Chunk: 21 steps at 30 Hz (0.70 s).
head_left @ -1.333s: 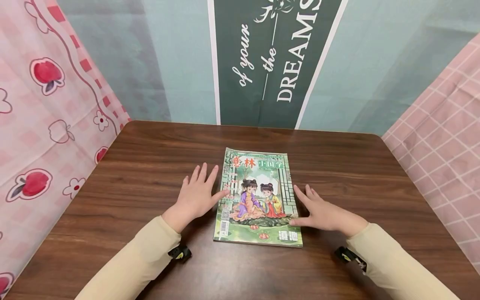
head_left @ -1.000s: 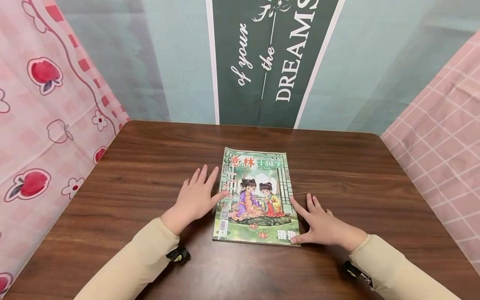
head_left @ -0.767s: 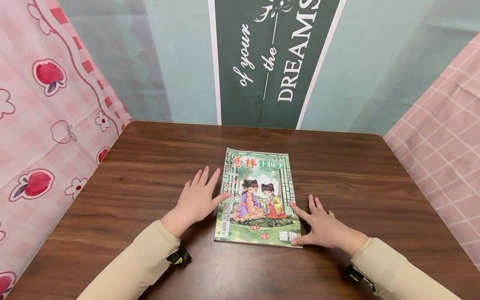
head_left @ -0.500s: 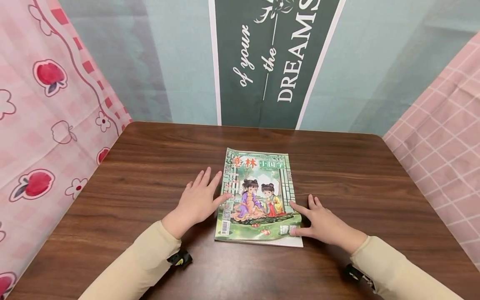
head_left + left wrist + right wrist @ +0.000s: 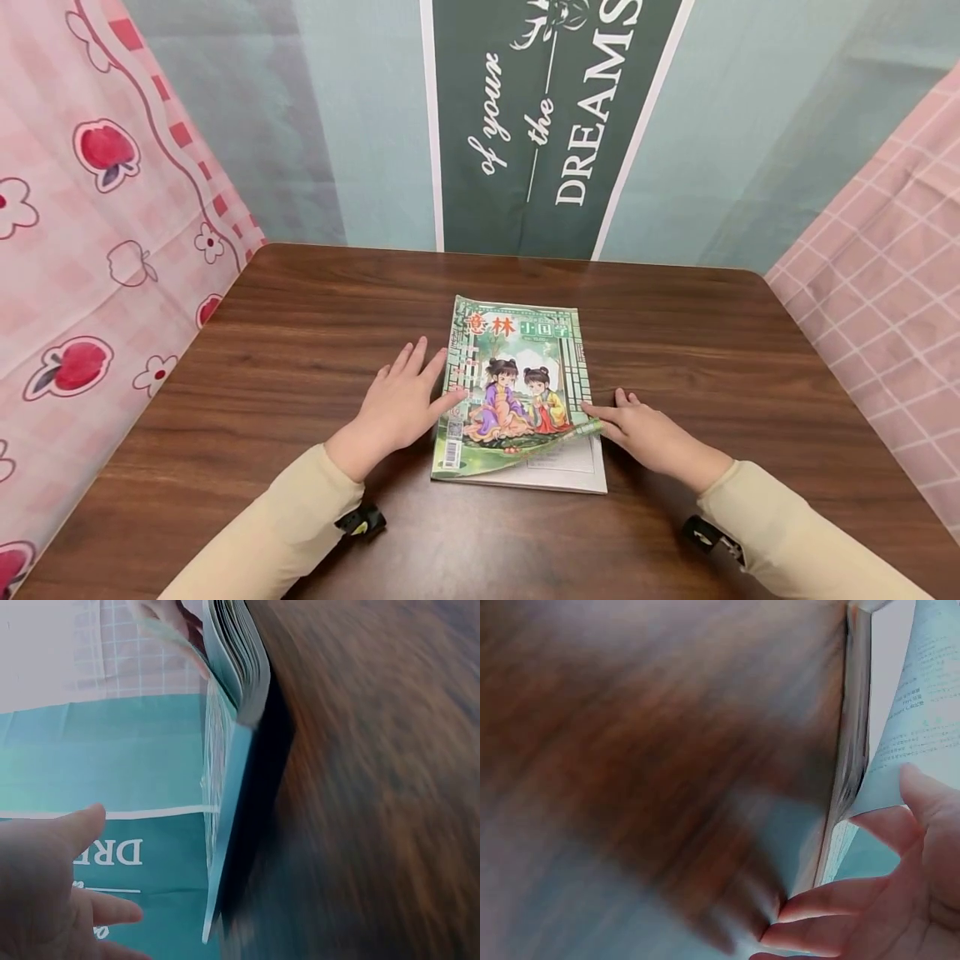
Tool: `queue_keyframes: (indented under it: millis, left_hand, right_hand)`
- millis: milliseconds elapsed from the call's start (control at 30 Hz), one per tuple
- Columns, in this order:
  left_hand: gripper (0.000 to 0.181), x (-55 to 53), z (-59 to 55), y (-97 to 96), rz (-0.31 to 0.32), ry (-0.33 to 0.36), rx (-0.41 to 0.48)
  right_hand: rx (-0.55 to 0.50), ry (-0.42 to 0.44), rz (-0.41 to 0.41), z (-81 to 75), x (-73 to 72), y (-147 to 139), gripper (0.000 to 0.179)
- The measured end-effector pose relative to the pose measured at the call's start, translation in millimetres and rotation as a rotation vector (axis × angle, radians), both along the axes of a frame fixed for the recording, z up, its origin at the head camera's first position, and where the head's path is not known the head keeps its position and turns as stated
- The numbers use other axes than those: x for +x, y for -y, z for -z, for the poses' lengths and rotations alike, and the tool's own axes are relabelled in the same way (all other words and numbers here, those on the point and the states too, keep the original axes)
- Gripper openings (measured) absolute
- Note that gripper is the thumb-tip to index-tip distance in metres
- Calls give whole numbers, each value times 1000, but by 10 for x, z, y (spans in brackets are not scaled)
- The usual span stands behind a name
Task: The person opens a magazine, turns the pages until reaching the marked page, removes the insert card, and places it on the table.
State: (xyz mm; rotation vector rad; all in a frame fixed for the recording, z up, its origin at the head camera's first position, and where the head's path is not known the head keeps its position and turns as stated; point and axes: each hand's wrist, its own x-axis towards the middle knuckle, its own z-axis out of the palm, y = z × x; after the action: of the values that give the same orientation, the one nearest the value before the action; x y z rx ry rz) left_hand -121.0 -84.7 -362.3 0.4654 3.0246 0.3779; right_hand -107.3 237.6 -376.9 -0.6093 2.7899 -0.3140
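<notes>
A magazine (image 5: 517, 367) with two illustrated figures on its green cover lies in the middle of the table. Its lower right cover corner (image 5: 577, 433) is lifted and curled back, baring a pale page (image 5: 566, 469). My right hand (image 5: 654, 433) pinches that corner; the right wrist view has the thumb against the cover's printed inner side (image 5: 922, 742) and the index finger partly behind it. My left hand (image 5: 397, 400) lies with straight, spread fingers along the left edge, its thumb over the cover. The left wrist view looks along the magazine's spine (image 5: 232, 802).
The brown wooden table (image 5: 300, 308) surrounds the magazine. A teal and dark green cloth (image 5: 517, 167) with white lettering hangs behind. Pink patterned cloths stand at the left (image 5: 112, 267) and right (image 5: 885, 250). Dark wrist devices (image 5: 362, 521) sit under both sleeves.
The right thumb has moved from the magazine's lower right corner up toward the index finger, and the cover corner has lifted and folded back. My left hand has stayed almost still.
</notes>
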Motion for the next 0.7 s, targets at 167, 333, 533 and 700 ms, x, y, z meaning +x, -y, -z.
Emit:
queue_keyframes:
  millis: [167,333,533,700]
  left_hand:
    - [73,20,-28,-97,35,-7,6]
    - [67,42,-30,-219,91,-36,51]
    - [60,52,8,-307,156,-100,81]
    - [54,68,0,-364,198,-140,130]
  right_hand:
    - [-39,37,23,-16,-57,14,45]
    - [-81,33,29,2,-99,21,44]
    - [-317,-2,12,71,-170,-14,26]
    - [-471,89,25,82,-265,-30,14]
